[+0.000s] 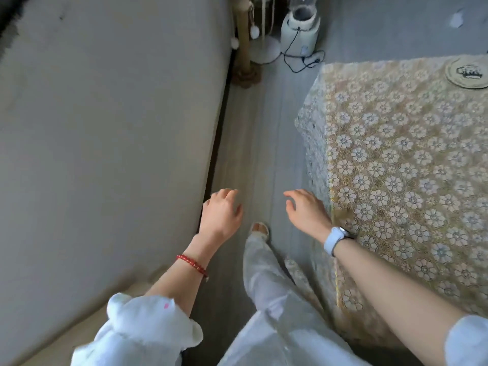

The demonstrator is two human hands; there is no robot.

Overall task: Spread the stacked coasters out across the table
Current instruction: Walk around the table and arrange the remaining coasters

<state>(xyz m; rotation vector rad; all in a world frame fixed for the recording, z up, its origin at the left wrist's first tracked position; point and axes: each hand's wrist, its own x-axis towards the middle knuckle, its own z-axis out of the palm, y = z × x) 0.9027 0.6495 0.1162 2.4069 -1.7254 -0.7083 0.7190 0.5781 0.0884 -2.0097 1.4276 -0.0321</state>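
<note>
Empty hands (223, 212) (306, 208), distant coasters (467, 73)

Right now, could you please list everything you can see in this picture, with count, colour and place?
coaster: one visible, round, pale with dark print, far right on the table
table: one, under a gold and white floral lace cloth, right side
sofa: one, grey-beige, left side
appliance: one, white with black cord, on the floor at top
post: one, tan, with white pom-poms, top centre
bracelet: one, red, left wrist
watch: one, white strap, right wrist
hands: left hand and right hand, both empty, over the floor
</note>
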